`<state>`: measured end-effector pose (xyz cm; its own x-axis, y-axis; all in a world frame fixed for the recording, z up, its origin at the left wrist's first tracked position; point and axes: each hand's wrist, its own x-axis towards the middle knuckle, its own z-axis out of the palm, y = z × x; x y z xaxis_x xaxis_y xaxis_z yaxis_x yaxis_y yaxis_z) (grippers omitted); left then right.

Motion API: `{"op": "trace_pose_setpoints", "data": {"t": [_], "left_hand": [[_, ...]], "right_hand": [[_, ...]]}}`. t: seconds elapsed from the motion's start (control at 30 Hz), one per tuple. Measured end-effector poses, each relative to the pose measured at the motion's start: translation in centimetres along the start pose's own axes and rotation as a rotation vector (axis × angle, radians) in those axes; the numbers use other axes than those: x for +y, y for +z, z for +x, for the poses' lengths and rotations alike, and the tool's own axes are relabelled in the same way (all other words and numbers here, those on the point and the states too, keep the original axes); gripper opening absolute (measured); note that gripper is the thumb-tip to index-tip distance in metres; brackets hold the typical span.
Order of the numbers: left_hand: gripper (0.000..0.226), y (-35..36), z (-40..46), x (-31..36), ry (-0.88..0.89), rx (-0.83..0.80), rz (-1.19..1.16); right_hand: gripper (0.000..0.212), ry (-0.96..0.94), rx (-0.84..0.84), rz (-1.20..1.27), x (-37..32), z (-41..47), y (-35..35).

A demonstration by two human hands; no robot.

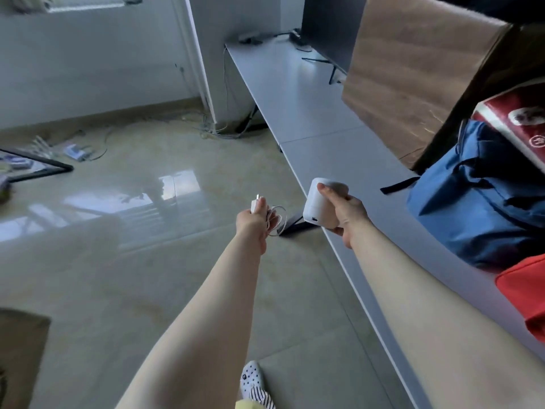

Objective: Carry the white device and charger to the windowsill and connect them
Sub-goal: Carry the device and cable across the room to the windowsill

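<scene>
My right hand (345, 214) grips the white device (320, 206), a rounded cylinder with a small port near its base, held over the edge of the long white bench (295, 93). My left hand (255, 222) is closed around the white charger (256, 203), with its coiled white cable (278, 221) looping out of my fist above the floor. The two hands are apart, and the device and charger are not joined. A bright window ledge (85, 2) shows at the top left, far across the room.
A blue backpack (477, 199), a red bag (525, 296) and a cardboard box (413, 69) sit on the bench to my right, with a monitor (330, 28) farther along. Loose cables (218, 128) lie by the wall corner. A black frame (38, 169) lies on the glossy tiled floor at left.
</scene>
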<state>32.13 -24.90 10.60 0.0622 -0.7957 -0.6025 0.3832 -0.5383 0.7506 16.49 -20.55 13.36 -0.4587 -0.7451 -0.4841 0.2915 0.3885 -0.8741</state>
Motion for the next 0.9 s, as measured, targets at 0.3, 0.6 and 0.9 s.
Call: {"op": "trace_pose_setpoints", "data": {"t": [0.3,0.6,0.9], "left_hand": [[0.029,-3.5,5.5,8.0,0.017,0.048,-0.031],[0.028,-6.2,10.8,12.5,0.058,0.055,-0.086],[0.026,-6.1,18.7,18.3,0.084,0.117,-0.152]], "right_hand": [[0.048,-0.04,-0.039,-0.037,-3.1,3.0,9.4],[0.049,-0.039,-0.125,-0.087,-4.7,5.9,17.4],[0.05,-0.026,-0.218,-0.106,-7.3,13.6,24.6]]}}
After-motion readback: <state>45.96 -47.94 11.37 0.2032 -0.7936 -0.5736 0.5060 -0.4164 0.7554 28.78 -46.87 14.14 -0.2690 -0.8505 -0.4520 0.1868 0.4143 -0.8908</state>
